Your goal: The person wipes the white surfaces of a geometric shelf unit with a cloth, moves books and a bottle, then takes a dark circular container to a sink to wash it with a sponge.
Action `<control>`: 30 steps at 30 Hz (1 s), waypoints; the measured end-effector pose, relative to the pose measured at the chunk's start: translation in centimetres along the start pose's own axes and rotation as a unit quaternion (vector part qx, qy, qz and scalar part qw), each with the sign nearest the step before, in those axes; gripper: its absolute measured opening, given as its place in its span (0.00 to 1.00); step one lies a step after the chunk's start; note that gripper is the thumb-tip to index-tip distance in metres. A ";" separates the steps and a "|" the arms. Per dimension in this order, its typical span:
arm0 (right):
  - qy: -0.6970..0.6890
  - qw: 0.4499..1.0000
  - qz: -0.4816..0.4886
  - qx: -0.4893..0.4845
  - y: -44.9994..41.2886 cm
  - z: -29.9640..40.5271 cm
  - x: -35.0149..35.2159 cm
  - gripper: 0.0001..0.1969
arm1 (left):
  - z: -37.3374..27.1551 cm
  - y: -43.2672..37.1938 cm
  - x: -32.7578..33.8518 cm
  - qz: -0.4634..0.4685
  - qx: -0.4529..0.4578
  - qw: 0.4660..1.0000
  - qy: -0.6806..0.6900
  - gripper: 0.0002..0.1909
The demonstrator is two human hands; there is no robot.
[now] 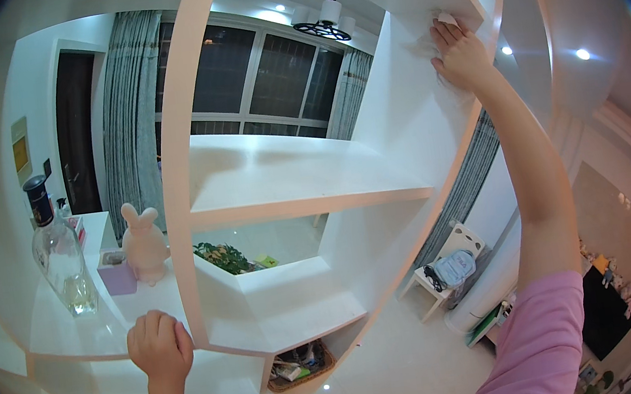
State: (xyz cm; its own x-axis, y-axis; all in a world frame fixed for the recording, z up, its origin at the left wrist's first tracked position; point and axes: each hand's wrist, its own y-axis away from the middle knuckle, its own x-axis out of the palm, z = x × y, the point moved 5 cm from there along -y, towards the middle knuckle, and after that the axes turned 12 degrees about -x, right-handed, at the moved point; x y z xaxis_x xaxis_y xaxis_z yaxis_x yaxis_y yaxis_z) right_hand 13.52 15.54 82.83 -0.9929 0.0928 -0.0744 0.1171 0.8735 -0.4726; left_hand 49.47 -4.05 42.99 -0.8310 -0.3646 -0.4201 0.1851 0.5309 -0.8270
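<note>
My right hand (458, 55) is raised to the upper right, its fingers pressing a white tissue or cloth (446, 18) against the inner side panel of a white shelf unit (310, 205), close under its top board. My left hand (160, 344) is curled at the lower left, in front of a shelf edge; whether anything is inside it cannot be seen. Behind it stand a clear glass bottle (64, 266) with a dark neck, a small purple box (117, 274) and a pink rabbit figurine (144, 243).
A wicker basket (303, 372) of small items sits in the low compartment. Behind the shelves is a green plant (222, 257). A white chair (422, 278) with a light blue backpack (455, 268) stands on the floor at right. Upright dividers and shelf edges surround both hands.
</note>
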 end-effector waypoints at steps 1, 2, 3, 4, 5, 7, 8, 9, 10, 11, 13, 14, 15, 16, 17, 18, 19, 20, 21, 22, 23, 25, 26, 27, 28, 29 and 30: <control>0.008 1.000 0.000 0.004 -0.8 0.2 0.2 0.31 | 0.1 0.0 -0.1 0.005 0.005 1.000 0.009 0.03; 0.007 1.000 -0.001 0.005 -1.5 0.5 0.6 0.31 | 0.2 0.1 -0.1 0.018 0.001 1.000 0.015 0.03; 0.010 1.000 0.008 0.010 -2.2 1.0 1.2 0.31 | 0.2 0.2 -0.1 0.017 0.000 1.000 0.013 0.03; 0.012 1.000 0.017 0.014 -2.9 1.4 1.8 0.32 | 0.2 0.3 0.0 0.018 0.003 1.000 0.013 0.04; 0.011 1.000 0.016 0.014 -3.7 1.8 2.5 0.32 | 0.1 0.4 0.1 0.020 0.005 1.000 0.013 0.04; 0.016 1.000 0.001 0.020 -5.0 2.3 3.2 0.32 | 0.3 0.5 0.2 0.043 -0.002 0.999 0.014 0.05; 0.014 1.000 0.001 0.020 -5.6 2.6 3.6 0.32 | 0.3 0.5 0.3 0.045 -0.001 0.999 0.020 0.06; -0.011 1.000 -0.003 0.027 -6.2 2.9 3.5 0.33 | 0.4 0.5 0.2 0.046 0.002 0.999 0.025 0.06; -0.037 0.999 -0.008 0.034 -6.8 3.1 3.4 0.34 | 0.6 0.7 0.3 0.053 0.000 0.998 0.015 0.07; -0.038 0.999 -0.010 0.037 -7.5 3.3 3.9 0.34 | 0.8 0.9 0.3 0.051 0.001 0.999 0.013 0.07; -0.020 0.999 -0.032 -0.004 -8.7 3.9 4.4 0.32 | 0.8 0.9 0.4 0.048 0.006 0.999 0.007 0.08; -0.020 0.999 -0.036 0.003 -9.0 3.8 4.6 0.32 | 0.9 0.9 0.6 0.028 0.020 0.999 0.004 0.07; -0.031 0.999 -0.024 -0.003 -9.3 4.3 4.6 0.30 | 0.8 0.8 0.6 0.021 0.021 1.000 -0.001 0.07; -0.041 0.999 -0.013 -0.008 -9.6 4.6 4.5 0.28 | 0.6 0.7 0.5 0.022 0.026 0.999 -0.002 0.06; -0.041 0.999 -0.014 -0.007 -9.9 4.6 5.4 0.28 | 0.6 0.8 0.6 0.028 0.029 0.999 0.002 0.04; -0.055 0.997 -0.023 -0.056 -10.0 5.0 6.9 0.25 | 0.7 0.8 0.6 0.017 0.034 0.999 0.008 0.05; -0.069 0.992 -0.030 -0.105 -9.9 5.6 8.0 0.22 | 0.8 0.7 0.6 0.016 0.035 0.999 0.010 0.05; -0.069 0.991 -0.026 -0.110 -10.2 6.9 8.8 0.22 | 1.0 0.6 0.7 0.010 0.041 0.999 0.003 0.06; -0.059 0.981 -0.030 -0.182 -9.9 8.9 9.1 0.20 | 1.0 0.6 0.7 0.006 0.050 0.999 0.001 0.07; -0.049 0.966 -0.036 -0.251 -9.3 10.6 8.7 0.17 | 1.1 0.6 0.7 0.013 0.050 0.999 0.007 0.07; -0.050 0.965 -0.026 -0.255 -8.5 11.7 8.4 0.17 | 1.3 0.5 0.6 0.007 0.044 0.999 0.006 0.06; -0.121 0.955 -0.020 -0.269 -7.0 13.9 6.8 0.14 | 1.3 0.5 0.4 -0.002 0.038 0.999 0.006 0.06; -0.119 0.956 -0.015 -0.269 -6.1 14.7 7.0 0.14 | 1.2 0.5 0.4 -0.007 0.037 0.999 0.014 0.06; -0.143 0.950 0.009 -0.279 -4.9 15.5 7.7 0.17 | 1.0 0.5 0.5 -0.010 0.038 0.999 0.024 0.05; -0.168 0.943 0.030 -0.286 -3.9 16.0 7.5 0.20 | 0.9 0.5 0.5 -0.009 0.041 0.999 0.029 0.05; -0.166 0.944 0.036 -0.283 -3.1 16.2 7.2 0.20 | 0.9 0.5 0.5 -0.006 0.038 0.999 0.031 0.05; -0.192 0.930 0.073 -0.305 -2.1 16.8 6.8 0.18 | 0.7 0.6 0.6 0.000 0.035 0.999 0.035 0.05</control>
State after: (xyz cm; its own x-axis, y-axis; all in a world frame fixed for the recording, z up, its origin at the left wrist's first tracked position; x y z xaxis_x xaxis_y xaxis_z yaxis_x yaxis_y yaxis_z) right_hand 6.91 6.34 68.55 -0.8733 0.1557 -0.4617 0.0997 0.9846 0.1434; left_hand 49.49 -4.52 42.01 -0.8648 -0.3087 -0.3959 0.2197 0.4763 -0.8514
